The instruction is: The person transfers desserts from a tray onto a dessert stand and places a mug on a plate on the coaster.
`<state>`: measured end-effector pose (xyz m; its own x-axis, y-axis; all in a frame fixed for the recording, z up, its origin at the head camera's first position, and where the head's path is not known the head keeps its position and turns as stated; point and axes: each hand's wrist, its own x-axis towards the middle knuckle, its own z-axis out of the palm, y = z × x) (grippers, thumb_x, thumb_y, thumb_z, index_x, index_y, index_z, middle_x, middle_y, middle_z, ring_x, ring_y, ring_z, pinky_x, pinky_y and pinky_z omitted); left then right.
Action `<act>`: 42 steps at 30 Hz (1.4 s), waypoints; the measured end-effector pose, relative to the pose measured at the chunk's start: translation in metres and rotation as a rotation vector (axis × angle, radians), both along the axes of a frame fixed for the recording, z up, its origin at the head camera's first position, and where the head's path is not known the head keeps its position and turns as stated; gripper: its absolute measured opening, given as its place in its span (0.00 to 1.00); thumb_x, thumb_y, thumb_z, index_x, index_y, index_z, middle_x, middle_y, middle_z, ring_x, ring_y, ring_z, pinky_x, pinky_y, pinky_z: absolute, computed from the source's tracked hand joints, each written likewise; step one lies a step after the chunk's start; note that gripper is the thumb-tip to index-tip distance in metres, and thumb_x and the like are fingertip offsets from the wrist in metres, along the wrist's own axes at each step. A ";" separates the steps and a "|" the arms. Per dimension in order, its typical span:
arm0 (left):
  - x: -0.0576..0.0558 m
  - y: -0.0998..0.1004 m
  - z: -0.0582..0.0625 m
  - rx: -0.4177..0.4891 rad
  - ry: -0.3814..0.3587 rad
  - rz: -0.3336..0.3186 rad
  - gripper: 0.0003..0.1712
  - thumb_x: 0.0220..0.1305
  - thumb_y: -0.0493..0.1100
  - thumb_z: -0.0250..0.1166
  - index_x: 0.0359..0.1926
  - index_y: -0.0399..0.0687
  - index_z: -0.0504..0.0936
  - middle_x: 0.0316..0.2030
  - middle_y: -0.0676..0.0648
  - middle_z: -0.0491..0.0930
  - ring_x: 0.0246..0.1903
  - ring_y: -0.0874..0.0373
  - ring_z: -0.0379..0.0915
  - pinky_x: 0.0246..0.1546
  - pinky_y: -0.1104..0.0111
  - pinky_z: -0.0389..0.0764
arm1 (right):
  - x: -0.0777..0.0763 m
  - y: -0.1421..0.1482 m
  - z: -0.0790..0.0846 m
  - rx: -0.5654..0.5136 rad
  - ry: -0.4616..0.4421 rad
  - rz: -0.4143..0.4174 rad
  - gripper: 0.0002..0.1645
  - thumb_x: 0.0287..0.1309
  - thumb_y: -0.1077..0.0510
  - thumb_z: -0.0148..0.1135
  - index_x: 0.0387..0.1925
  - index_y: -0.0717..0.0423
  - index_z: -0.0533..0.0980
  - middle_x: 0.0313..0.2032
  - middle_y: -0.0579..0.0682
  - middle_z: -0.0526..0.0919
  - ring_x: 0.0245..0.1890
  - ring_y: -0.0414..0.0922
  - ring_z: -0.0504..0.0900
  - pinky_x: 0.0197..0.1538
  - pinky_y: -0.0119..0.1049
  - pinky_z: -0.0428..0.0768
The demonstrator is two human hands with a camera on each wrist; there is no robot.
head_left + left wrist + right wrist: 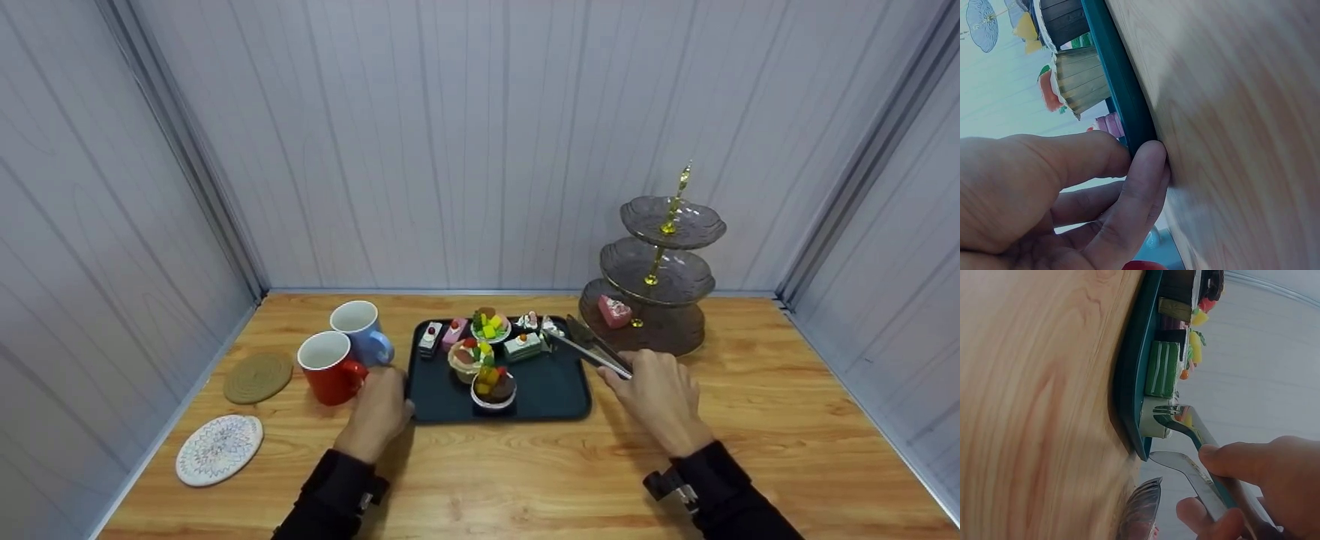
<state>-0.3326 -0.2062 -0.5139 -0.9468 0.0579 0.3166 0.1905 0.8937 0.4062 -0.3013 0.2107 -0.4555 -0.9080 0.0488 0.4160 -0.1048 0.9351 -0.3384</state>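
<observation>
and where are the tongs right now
In the head view, the tongs are right of centre, gripped in the right hand, their tips apart at the back right corner of the dark tray, front-left of the tiered stand.

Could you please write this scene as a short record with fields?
Left hand: pinches the left edge of the dark tray
Right hand: holds metal tongs near the pale cake at the tray's far right corner
Tray load: small cakes and fruit-topped pastries
Right of tray: three-tier stand, pink cake on the bottom tier
Left of tray: red mug and blue mug
Farther left: tan mat, white patterned mat
Surface: wooden table
</observation>
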 end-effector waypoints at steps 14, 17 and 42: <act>-0.032 -0.016 -0.052 0.025 0.108 -0.020 0.09 0.39 0.34 0.75 0.22 0.49 0.82 0.25 0.43 0.82 0.31 0.41 0.83 0.30 0.48 0.83 | 0.000 -0.006 -0.002 0.020 0.007 -0.004 0.15 0.58 0.38 0.78 0.36 0.42 0.90 0.27 0.55 0.88 0.21 0.57 0.83 0.18 0.42 0.64; -0.033 -0.016 -0.052 0.021 0.095 -0.019 0.08 0.40 0.34 0.75 0.23 0.47 0.83 0.26 0.43 0.82 0.31 0.42 0.82 0.31 0.48 0.84 | -0.001 -0.008 -0.003 0.011 -0.002 -0.006 0.15 0.57 0.39 0.78 0.37 0.43 0.90 0.27 0.56 0.88 0.21 0.57 0.83 0.17 0.41 0.64; -0.030 -0.014 -0.041 0.019 0.067 -0.023 0.09 0.40 0.34 0.75 0.23 0.48 0.83 0.27 0.39 0.83 0.33 0.38 0.83 0.33 0.47 0.84 | -0.007 -0.011 -0.006 0.010 -0.025 -0.020 0.23 0.58 0.36 0.77 0.19 0.44 0.81 0.22 0.56 0.83 0.22 0.60 0.84 0.19 0.48 0.70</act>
